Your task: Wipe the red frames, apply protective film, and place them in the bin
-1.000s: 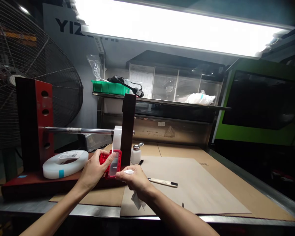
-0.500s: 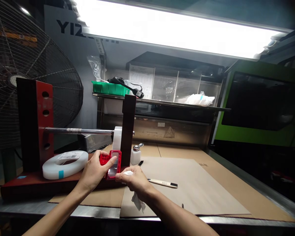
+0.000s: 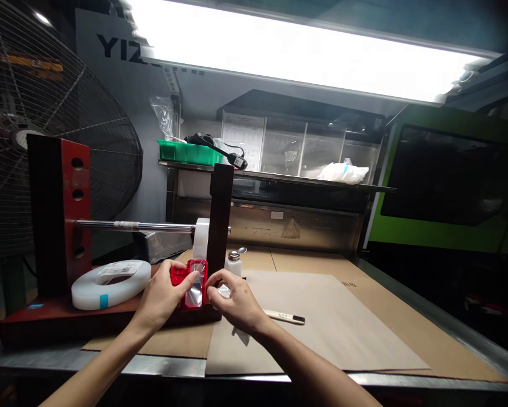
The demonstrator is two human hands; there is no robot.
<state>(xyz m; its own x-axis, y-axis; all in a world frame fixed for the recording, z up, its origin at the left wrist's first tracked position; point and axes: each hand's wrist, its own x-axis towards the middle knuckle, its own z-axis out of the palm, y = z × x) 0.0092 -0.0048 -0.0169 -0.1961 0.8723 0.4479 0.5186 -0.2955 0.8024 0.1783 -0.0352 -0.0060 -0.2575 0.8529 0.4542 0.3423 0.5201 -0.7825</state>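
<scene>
Cardboard (image 3: 444, 339) lined the tabletop (image 3: 169, 366) where, at six o'clock from the white roll (image 3: 201, 238), the left hand (image 3: 161, 291) clasped a red case (image 3: 204, 280), thumb seemingly steadying it, while at three the right hand (image 3: 237, 299) bunched a white wipe (image 3: 224, 291).

Straight beyond our left grip (image 3: 161, 294) and right grip (image 3: 239, 302), we are meeting a dark post (image 3: 220, 237) that is barring the way forward. To its left, beyond and above the left grip, a metal bar (image 3: 164, 227) is crossing, with a tape roll (image 3: 202, 237) filling its right end. Just left of that grip, a clear film roll (image 3: 120, 293) is blocking sideways room. Between our grips, the red case (image 3: 204, 277) is taking up the gap. Just beyond the right grip, a bottle (image 3: 234, 264) is standing; below it, a white tissue (image 3: 241, 337) is hanging. We are having widest room right of the right grip, over the brown sheet (image 3: 342, 322), where only a pale stick (image 3: 285, 316) is lying low.
</scene>
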